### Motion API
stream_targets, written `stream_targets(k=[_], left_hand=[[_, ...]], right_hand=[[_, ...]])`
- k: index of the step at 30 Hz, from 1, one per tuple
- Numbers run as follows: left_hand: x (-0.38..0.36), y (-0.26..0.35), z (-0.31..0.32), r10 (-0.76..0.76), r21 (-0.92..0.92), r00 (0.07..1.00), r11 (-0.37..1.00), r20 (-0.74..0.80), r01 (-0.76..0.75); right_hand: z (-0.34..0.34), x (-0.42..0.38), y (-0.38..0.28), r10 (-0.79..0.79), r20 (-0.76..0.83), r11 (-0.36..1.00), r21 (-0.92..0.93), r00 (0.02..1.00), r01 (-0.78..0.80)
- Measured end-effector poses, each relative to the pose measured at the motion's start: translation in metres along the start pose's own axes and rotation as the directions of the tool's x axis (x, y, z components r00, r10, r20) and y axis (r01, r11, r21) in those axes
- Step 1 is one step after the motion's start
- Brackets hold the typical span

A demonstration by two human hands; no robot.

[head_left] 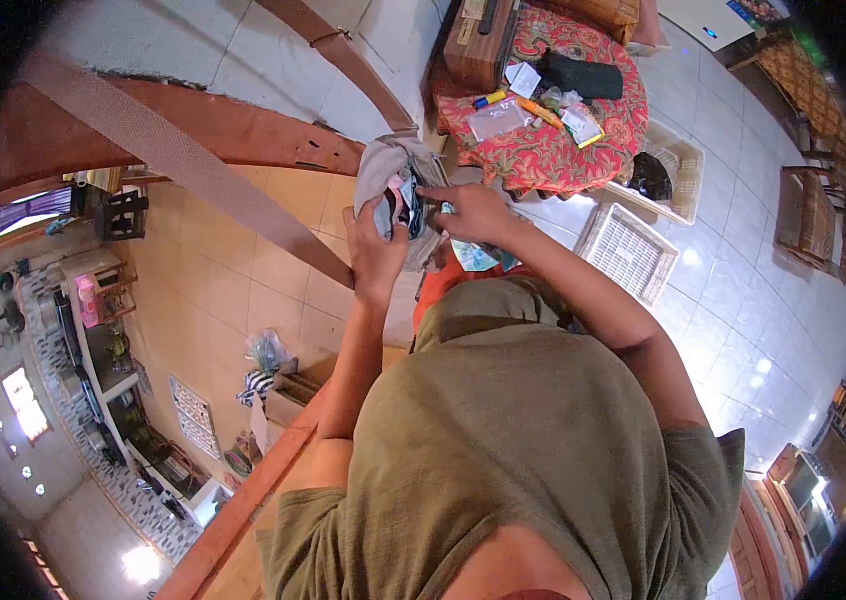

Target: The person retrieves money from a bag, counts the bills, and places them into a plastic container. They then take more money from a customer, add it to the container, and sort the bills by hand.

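A grey fabric bag [381,165] stands with its mouth open in front of me, and small items [405,197], dark, pinkish and bluish, show inside. My left hand [375,250] grips the near left edge of the opening, thumb towards the inside. At the right edge is my right hand [473,213], its index finger stretched to the bag's rim and the other fingers curled. Blue-green papers [473,257] that look like banknotes lie just under my right hand; whether it holds any of them is hidden. A wide strap [203,160] runs past on the left.
A round table [608,140] with a red patterned cloth bears a dark cloth bundle [583,76], papers and a yellow marker [489,99]. Beside it on the tiled floor are a white basket [688,165] and a white plastic crate [633,250]. Wooden chairs [813,225] stand at far right.
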State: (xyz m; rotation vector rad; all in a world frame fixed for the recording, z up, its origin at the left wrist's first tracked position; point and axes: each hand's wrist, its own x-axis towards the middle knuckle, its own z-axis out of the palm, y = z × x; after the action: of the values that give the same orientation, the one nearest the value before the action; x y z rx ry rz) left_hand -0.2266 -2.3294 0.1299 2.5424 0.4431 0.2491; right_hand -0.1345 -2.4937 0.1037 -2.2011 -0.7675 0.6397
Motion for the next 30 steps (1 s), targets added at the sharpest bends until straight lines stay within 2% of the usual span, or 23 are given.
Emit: stream_targets(k=[3,5,7,8,9,13,15,16,18,19,21,22,24,25,26,27,28,29,30], left_hand=[[-0.002,0.011,-0.001,-0.018,0.032,1.0,0.999,0.0,0.018],[0.002,0.001,0.007,-0.073,0.055,0.997,0.996,0.038,0.071],[0.007,-0.015,0.013,-0.123,0.08,0.99,0.99,0.072,0.118],[0.011,-0.025,0.014,-0.053,0.123,0.998,0.991,0.029,0.049],[0.013,-0.034,0.014,0.019,0.168,1.0,0.986,-0.009,-0.017],[0.016,-0.046,0.014,0.082,0.149,0.994,0.986,-0.077,-0.07],[0.015,-0.039,0.011,0.075,0.115,0.996,0.991,-0.051,-0.069],[0.015,-0.031,0.008,0.08,0.115,0.996,0.991,-0.051,-0.074],[0.017,-0.017,0.006,-0.019,0.093,0.999,0.995,-0.032,0.022],[0.017,-0.015,0.007,-0.015,0.092,0.999,0.996,-0.033,0.018],[0.016,-0.012,0.008,0.081,-0.05,0.995,0.995,-0.06,-0.084],[0.017,-0.015,0.011,0.083,-0.052,0.995,0.995,-0.063,-0.086],[0.018,-0.017,0.015,0.102,-0.187,0.993,0.976,-0.05,-0.11],[0.018,-0.014,0.017,0.105,-0.192,0.993,0.975,-0.053,-0.113],[0.017,-0.011,0.021,0.075,-0.163,0.997,0.983,-0.031,-0.079],[0.017,-0.006,0.023,0.046,-0.133,0.999,0.99,-0.009,-0.047],[0.018,-0.002,0.026,0.054,-0.14,0.998,0.989,-0.016,-0.056],[0.019,0.002,0.029,0.049,-0.088,0.999,0.995,-0.005,-0.049],[0.021,0.003,0.031,0.039,-0.037,0.999,0.999,0.004,-0.039]], right_hand=[[0.006,0.0,0.008,-0.032,0.032,0.999,-0.029,0.999,0.033],[0.012,-0.001,0.014,-0.223,-0.027,0.969,0.104,0.975,0.224],[0.007,-0.006,0.006,-0.204,0.034,0.979,0.036,0.978,0.203],[0.003,-0.008,0.003,-0.18,0.092,0.982,-0.036,0.979,0.184],[0.012,-0.008,0.012,-0.212,0.037,0.975,-0.056,0.977,0.214],[0.011,-0.01,0.024,-0.165,0.068,0.983,-0.065,0.984,0.169],[0.012,-0.01,0.03,-0.242,-0.011,0.961,0.132,0.97,0.241],[0.019,-0.006,0.036,-0.24,-0.015,0.962,0.131,0.971,0.24],[0.025,0.006,0.042,-0.31,-0.283,0.793,0.449,0.908,0.411],[0.023,0.01,0.044,-0.31,-0.286,0.794,0.447,0.907,0.412],[0.015,0.015,0.043,-0.04,-0.193,0.77,0.619,0.98,0.153],[0.007,0.012,0.031,-0.041,-0.196,0.772,0.616,0.98,0.156],[-0.002,0.004,0.009,-0.219,-0.321,0.859,0.385,0.921,0.338],[0.002,0.007,0.009,-0.347,-0.296,0.891,0.19,0.89,0.411],[0.008,0.013,0.012,-0.348,-0.298,0.893,0.184,0.889,0.411],[0.009,0.02,0.013,-0.207,-0.064,0.976,-0.078,0.976,0.202],[0.007,0.025,0.015,0.013,0.114,0.925,-0.378,0.993,0.032],[0.004,0.018,0.02,-0.099,-0.056,0.983,-0.162,0.993,0.089],[-0.001,0.019,0.025,-0.109,-0.063,0.979,-0.178,0.992,0.096]])
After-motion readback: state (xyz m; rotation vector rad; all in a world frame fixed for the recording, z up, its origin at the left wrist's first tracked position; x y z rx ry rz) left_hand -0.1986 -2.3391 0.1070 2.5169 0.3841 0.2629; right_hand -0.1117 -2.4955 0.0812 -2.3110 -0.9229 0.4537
